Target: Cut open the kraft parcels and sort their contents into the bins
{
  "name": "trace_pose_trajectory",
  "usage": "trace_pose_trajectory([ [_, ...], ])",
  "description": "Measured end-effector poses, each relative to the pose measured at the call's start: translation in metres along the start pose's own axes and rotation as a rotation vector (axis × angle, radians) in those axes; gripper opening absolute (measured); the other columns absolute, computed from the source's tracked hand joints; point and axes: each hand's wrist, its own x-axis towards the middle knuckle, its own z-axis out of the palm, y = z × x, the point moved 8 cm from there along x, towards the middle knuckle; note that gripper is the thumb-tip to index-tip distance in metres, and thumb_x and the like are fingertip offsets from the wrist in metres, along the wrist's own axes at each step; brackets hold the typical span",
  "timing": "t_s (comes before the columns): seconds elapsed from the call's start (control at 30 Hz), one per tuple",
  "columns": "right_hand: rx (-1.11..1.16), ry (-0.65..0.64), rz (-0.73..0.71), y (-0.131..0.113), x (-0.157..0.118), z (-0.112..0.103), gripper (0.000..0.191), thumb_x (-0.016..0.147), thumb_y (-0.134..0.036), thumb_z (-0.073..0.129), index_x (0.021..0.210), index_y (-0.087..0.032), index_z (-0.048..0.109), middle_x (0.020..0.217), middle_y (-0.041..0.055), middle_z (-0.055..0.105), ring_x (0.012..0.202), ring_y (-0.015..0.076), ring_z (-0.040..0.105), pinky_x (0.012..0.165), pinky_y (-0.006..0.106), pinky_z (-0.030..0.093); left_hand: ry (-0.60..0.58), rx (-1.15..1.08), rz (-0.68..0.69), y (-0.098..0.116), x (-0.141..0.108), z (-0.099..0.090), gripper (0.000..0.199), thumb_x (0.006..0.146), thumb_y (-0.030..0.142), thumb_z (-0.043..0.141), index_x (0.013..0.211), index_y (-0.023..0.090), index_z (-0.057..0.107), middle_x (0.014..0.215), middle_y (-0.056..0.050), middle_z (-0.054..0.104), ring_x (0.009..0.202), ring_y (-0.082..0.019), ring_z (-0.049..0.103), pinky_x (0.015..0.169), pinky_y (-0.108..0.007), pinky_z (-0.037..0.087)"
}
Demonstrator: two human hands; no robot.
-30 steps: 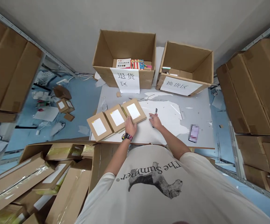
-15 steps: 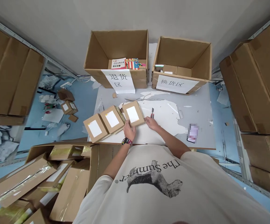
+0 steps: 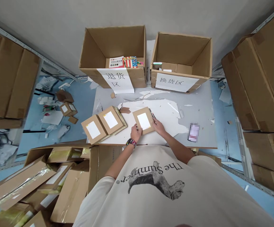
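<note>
A flat kraft-cardboard parcel (image 3: 143,122) with a white label lies on the white-covered table top (image 3: 165,108), held between my two hands. My left hand (image 3: 136,132) grips its lower left edge, and my right hand (image 3: 159,127) presses its right edge. A utility knife (image 3: 152,114) sits at the parcel's upper right corner, right by my right hand. To the left, apart from the held parcel, two similar labelled parcels (image 3: 101,125) lie edge to edge. A brown cardboard scrap (image 3: 125,110) lies just above them.
Two open cardboard boxes with paper signs stand at the table's far edge; the left box (image 3: 112,47) holds books. A blurred phone (image 3: 193,133) lies at right. Stacked cartons (image 3: 252,75) rise on the right shelves, and loose parcels (image 3: 56,179) pile below the near left edge.
The held parcel has slid right and toward me, away from the other two, leaving a gap. Both hands moved with it, and the brown scrap now shows.
</note>
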Motion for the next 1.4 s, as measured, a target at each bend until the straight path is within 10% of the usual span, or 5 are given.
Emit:
trace_pose_trajectory([
  [0.53, -0.306, -0.017, -0.318, -0.057, -0.027, -0.026, 0.076, 0.105, -0.031, 0.073, 0.18, -0.032, 0.061, 0.184, 0.0063, 0.061, 0.164, 0.0391, 0.057, 0.141, 0.061, 0.042, -0.254, -0.479, -0.249, -0.017, -0.024, 0.032, 0.078, 0.093, 0.045, 0.098, 0.156, 0.029, 0.055, 0.144, -0.017, 0.082, 0.125, -0.028, 0.084, 0.111, -0.051, 0.07],
  [0.83, -0.343, -0.246, -0.56, -0.063, -0.078, -0.024, 0.064, 0.108, -0.025, 0.073, 0.168, -0.045, 0.073, 0.174, -0.0012, 0.071, 0.165, 0.0407, 0.054, 0.147, 0.077, 0.023, 0.066, -0.383, -0.324, -0.048, -0.017, -0.042, 0.057, 0.108, 0.066, 0.066, 0.142, 0.021, 0.075, 0.132, -0.02, 0.087, 0.121, -0.03, 0.086, 0.106, -0.051, 0.069],
  [0.93, -0.291, -0.245, -0.612, -0.058, -0.091, -0.021, 0.051, 0.109, -0.031, 0.075, 0.158, -0.045, 0.081, 0.167, 0.0008, 0.076, 0.165, 0.0408, 0.055, 0.147, 0.079, 0.022, -0.042, -0.392, -0.345, -0.034, -0.01, -0.051, 0.068, 0.107, 0.08, 0.063, 0.134, 0.02, 0.08, 0.139, -0.022, 0.086, 0.124, -0.034, 0.085, 0.104, -0.049, 0.07],
  [1.1, -0.003, 0.156, -0.24, -0.012, -0.085, -0.048, 0.055, 0.113, -0.054, 0.066, 0.162, -0.03, 0.077, 0.163, 0.0137, 0.075, 0.151, 0.0384, 0.067, 0.134, 0.061, 0.051, -0.209, -0.242, -0.348, -0.008, -0.003, -0.047, 0.066, 0.089, 0.08, 0.088, 0.121, 0.022, 0.084, 0.132, -0.02, 0.088, 0.124, -0.039, 0.083, 0.091, -0.043, 0.072],
  [1.4, 0.408, 0.114, -0.022, 0.016, -0.065, -0.038, 0.052, 0.087, -0.037, 0.074, 0.139, -0.03, 0.08, 0.14, 0.0075, 0.085, 0.124, 0.0304, 0.079, 0.117, 0.049, 0.063, -0.114, -0.351, -0.154, 0.002, 0.006, -0.06, 0.036, 0.088, 0.048, 0.082, 0.113, 0.021, 0.083, 0.136, -0.017, 0.085, 0.127, -0.034, 0.081, 0.103, -0.044, 0.069],
])
